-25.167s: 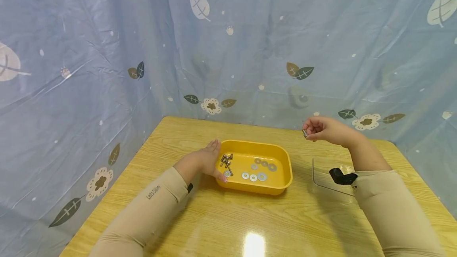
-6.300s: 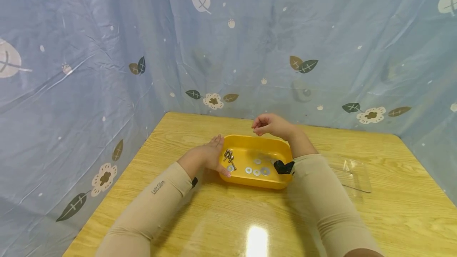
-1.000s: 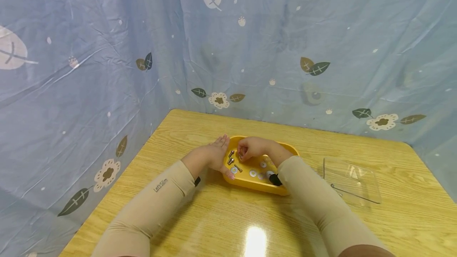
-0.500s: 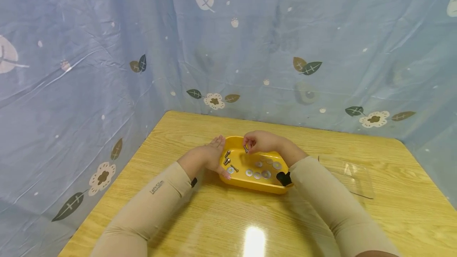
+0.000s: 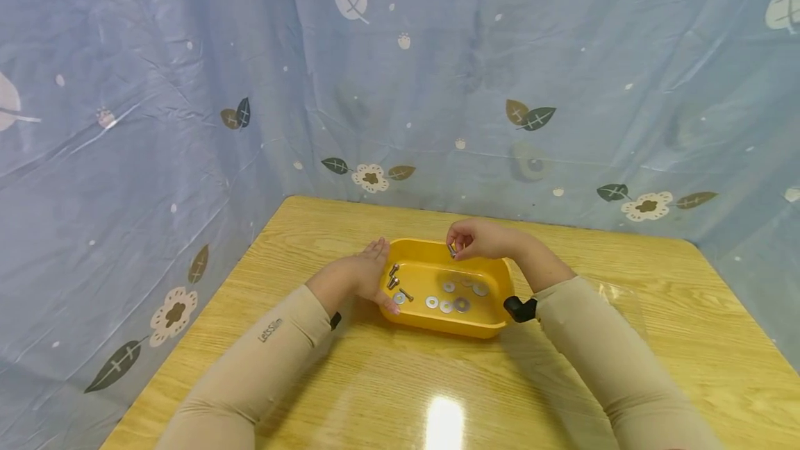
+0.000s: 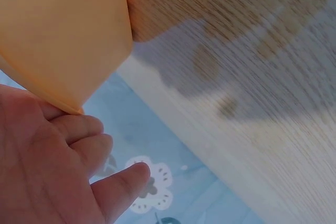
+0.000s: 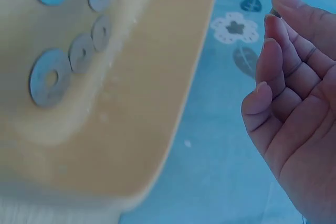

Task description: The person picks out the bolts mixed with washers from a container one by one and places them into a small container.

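Observation:
A yellow tray (image 5: 431, 326) sits on the table with a few small metal bolts (image 5: 393, 282) at its left end and several flat washers (image 5: 461, 305) in its middle and right. My left hand (image 5: 357, 276) rests against the tray's left end, fingers extended along the rim and thumb over the front corner. Above the tray's far side, my right hand (image 5: 484, 238) pinches a bolt (image 5: 452, 251) between thumb and fingertips. In the right wrist view only the bolt's tip shows between thumb and index finger, with washers (image 7: 50, 77) in the tray beyond.
A clear plastic container (image 5: 625, 297) lies on the wooden table (image 5: 375, 394) to the right, partly hidden behind my right forearm. A blue patterned curtain (image 5: 437, 89) hangs behind the table and along its left side.
My right hand has picked a bolt out of the tray's left group, lifted it and moved right. The bolt group is smaller than 25 seconds ago. My left hand stays at the tray's end.

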A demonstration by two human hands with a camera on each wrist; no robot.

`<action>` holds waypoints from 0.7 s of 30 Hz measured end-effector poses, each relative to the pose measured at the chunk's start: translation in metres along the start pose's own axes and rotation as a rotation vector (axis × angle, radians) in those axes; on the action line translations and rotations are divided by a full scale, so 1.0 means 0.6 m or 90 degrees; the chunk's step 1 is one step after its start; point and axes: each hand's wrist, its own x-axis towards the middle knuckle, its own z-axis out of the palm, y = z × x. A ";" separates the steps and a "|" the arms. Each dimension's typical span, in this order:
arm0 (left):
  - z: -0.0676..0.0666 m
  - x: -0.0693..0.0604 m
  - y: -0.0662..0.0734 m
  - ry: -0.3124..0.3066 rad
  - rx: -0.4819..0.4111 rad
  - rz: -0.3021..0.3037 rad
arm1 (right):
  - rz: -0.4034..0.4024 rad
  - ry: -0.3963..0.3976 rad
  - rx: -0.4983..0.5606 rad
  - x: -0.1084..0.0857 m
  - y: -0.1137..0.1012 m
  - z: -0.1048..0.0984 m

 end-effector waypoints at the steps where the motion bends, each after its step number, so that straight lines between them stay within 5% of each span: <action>1: 0.000 0.000 0.000 -0.001 -0.002 0.000 | 0.004 0.005 0.003 -0.005 0.001 -0.003; 21: 0.003 0.004 -0.004 0.008 -0.005 0.009 | 0.037 0.098 0.089 -0.134 0.016 -0.060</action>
